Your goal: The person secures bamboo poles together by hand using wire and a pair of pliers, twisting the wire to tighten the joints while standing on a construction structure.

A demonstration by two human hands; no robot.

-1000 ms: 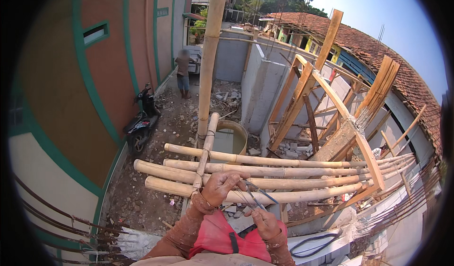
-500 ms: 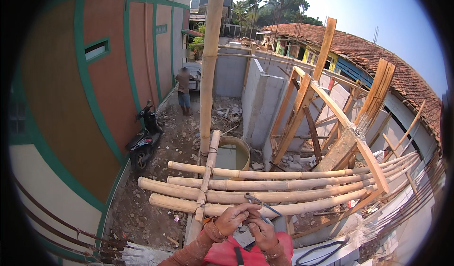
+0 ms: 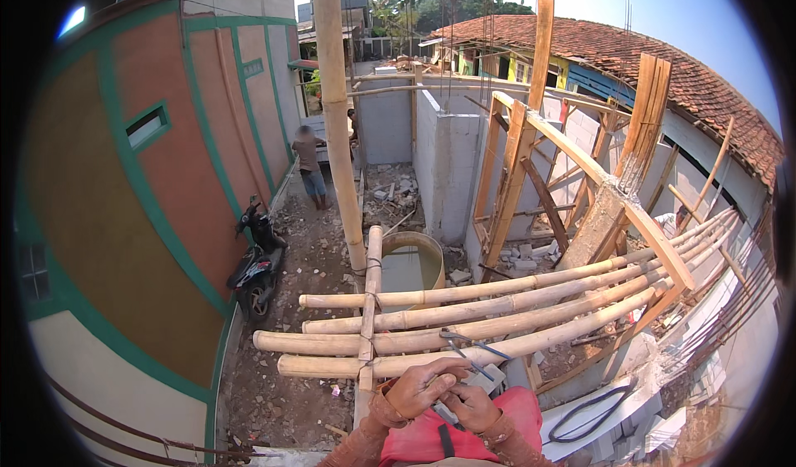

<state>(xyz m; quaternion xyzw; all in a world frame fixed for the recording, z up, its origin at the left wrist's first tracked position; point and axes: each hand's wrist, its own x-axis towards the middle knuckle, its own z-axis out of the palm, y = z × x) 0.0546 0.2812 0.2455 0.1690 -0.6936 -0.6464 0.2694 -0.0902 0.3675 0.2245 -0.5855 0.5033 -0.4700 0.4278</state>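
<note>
Evidently, the key relation is being set by the nearest bamboo pole (image 3: 564, 330), which is lying just beyond both hands. Its long axis is running crosswise, from a cut end at left toward the far right, where it is rising in the view and converging with the other poles. The left hand (image 3: 414, 391) is being held at its lower edge, and the right hand (image 3: 474, 409) is being held a little lower and to the right, so the pole is being approached more closely by the left. Whether it is being touched cannot be told.

A dark strand (image 3: 481, 344) is being seen beyond the fingers, up and slightly right of the left hand; its bent end is showing near the next pole (image 3: 531, 318), and its length is slanting down to the right across the nearest bamboo pole. It is being overlooked more directly by the left hand than by the right.

The fingers of both hands are being bent inward and set against each other over the red cloth (image 3: 518, 413). How tightly they are being closed, and on what, cannot be told. Farther left, the poles are being crossed by a crosspiece (image 3: 371, 289); well to the right, a dark coil (image 3: 587, 402) is lying.
</note>
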